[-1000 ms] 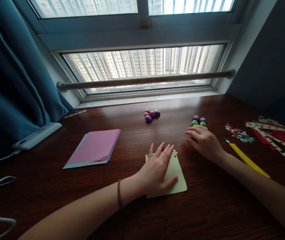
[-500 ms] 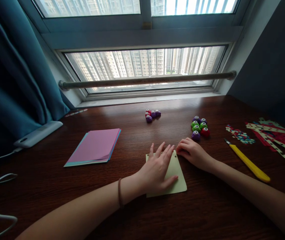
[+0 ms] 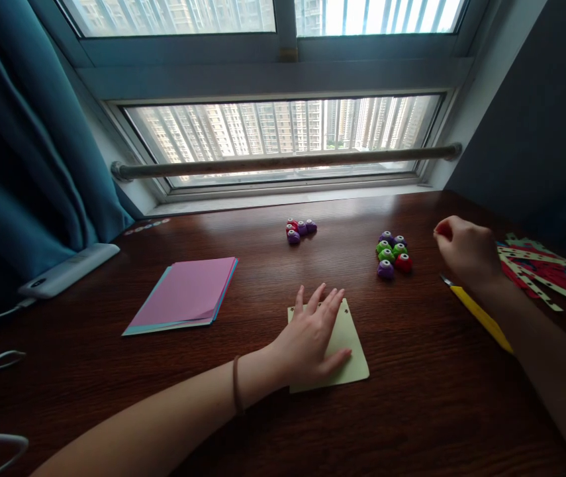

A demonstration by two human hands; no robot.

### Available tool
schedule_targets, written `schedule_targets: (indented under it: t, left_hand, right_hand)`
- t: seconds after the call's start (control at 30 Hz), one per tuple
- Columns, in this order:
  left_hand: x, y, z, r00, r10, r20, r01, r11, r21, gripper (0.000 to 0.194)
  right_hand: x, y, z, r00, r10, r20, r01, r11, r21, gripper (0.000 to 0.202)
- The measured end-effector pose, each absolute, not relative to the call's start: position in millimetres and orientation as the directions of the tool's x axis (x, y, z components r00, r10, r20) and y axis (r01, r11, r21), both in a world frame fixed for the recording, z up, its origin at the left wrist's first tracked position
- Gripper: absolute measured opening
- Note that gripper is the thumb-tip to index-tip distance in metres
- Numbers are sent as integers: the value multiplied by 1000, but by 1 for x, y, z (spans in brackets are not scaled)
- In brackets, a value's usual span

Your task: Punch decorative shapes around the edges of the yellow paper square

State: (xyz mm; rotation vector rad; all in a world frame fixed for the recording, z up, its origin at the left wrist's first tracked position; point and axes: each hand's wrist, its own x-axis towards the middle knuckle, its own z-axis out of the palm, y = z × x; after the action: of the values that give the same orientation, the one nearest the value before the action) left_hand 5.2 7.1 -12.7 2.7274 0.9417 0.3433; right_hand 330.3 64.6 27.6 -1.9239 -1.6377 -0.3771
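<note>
Head view. Dark wood table (image 3: pixel 257 271), far edge running beneath the window.

Left hand (image 3: pixel 307 341): palm down on the pale yellow sheet (image 3: pixel 355 358), fingers extended and slightly apart, thumb out to the right; pressed flat, nothing gripped. Brown band (image 3: pixel 236 385) round the wrist. Sheet lies near the table's middle, one lower corner rounded; small dark star marks by its far edge, partly covered by the fingers.

Right hand (image 3: pixel 469 252): toward the table's far right corner, fingers curled, thumb and finger brought to a narrow pinch. Whether anything sits between the tips, cannot tell. Yellow-handled knife (image 3: pixel 478 317) just beside it, blade pointing to the far edge, forearm crossing in front of the handle's end. Loose heap of punched strips (image 3: pixel 535 262), red and pale, beyond the wrist toward the table's right edge.

Between the hands, farther in: cluster of purple, green and red punches (image 3: pixel 386 255). Smaller cluster, red and purple (image 3: pixel 293 236), nearer the far edge.

Left half: stack of coloured paper (image 3: pixel 188 288), pink on top, blue showing below. White corded device (image 3: pixel 69 270) by the curtain (image 3: pixel 64 139), toward the far left corner.
</note>
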Motion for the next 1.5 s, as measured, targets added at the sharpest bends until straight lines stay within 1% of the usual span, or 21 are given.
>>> schedule_targets:
  t: [0.07, 0.13, 0.23, 0.33, 0.4, 0.43, 0.5, 0.57, 0.67, 0.73, 0.8, 0.9, 0.97, 1.07, 1.13, 1.23, 1.33, 1.43, 1.5]
  left_hand:
    - [5, 7, -13, 766, 626, 143, 570, -765, 300, 83]
    - [5, 7, -13, 766, 627, 143, 570, -764, 301, 83]
    - [5, 8, -13, 765, 628, 140, 574, -764, 293, 82]
    - [5, 8, -14, 765, 628, 139, 575, -765, 290, 82]
    - [5, 8, -15, 765, 629, 140, 575, -764, 293, 82]
    - [5, 8, -15, 764, 629, 141, 574, -763, 296, 82]
    - [5, 8, -15, 763, 631, 142, 574, -761, 302, 82]
    - [5, 7, -15, 761, 633, 139, 576, -759, 305, 82]
    - [5, 6, -13, 759, 639, 128, 582, -753, 307, 82]
    - [4, 6, -13, 764, 632, 127, 573, -756, 316, 81]
    - [4, 6, -12, 775, 618, 129, 556, -765, 324, 80]
    - [4, 7, -14, 781, 609, 134, 547, -772, 322, 79]
    - [4, 7, -15, 781, 609, 138, 547, -774, 319, 78]
    - [3, 7, -17, 778, 607, 159, 542, -778, 317, 78]
    - [3, 8, -18, 774, 607, 177, 538, -780, 320, 78]
    - [2, 8, -18, 766, 614, 194, 536, -775, 335, 79]
    - [2, 8, -19, 762, 616, 198, 533, -771, 348, 80]
    - [2, 8, -21, 760, 619, 198, 534, -768, 353, 81]
    - [2, 8, -21, 755, 625, 197, 540, -764, 355, 81]
  right_hand:
    - [352, 67, 27, 292, 782, 550, 955, -203, -218, 10]
    - [368, 68, 23, 345, 780, 522, 938, -272, -214, 13]
    - [382, 70, 19, 406, 774, 486, 913, -327, -243, 20]
    - [387, 69, 21, 429, 754, 498, 903, -341, -261, 22]
    - [385, 67, 25, 404, 732, 548, 913, -289, -288, 21]
    - [380, 66, 26, 371, 719, 587, 925, -227, -306, 20]
    - [365, 65, 28, 270, 698, 663, 941, -46, -335, 21]
    - [341, 66, 25, 163, 705, 690, 928, 128, -349, 20]
    - [293, 72, 17, -5, 769, 639, 886, 299, -353, 14]
    - [258, 79, 11, -157, 800, 579, 858, 401, -321, 12]
    - [225, 89, 6, -267, 809, 523, 840, 461, -285, 11]
    - [179, 113, 4, -364, 807, 466, 829, 508, -233, 13]
    - [152, 132, 3, -403, 799, 446, 824, 529, -202, 20]
    - [120, 159, -4, -408, 801, 439, 836, 521, -174, 37]
    - [107, 172, -10, -395, 808, 438, 848, 504, -166, 41]
    - [101, 180, -21, -381, 812, 443, 854, 492, -168, 39]
    - [107, 178, -27, -394, 805, 444, 837, 514, -187, 34]
    - [122, 164, -27, -404, 793, 456, 809, 542, -228, 29]
    - [136, 148, -24, -375, 785, 493, 791, 548, -271, 27]
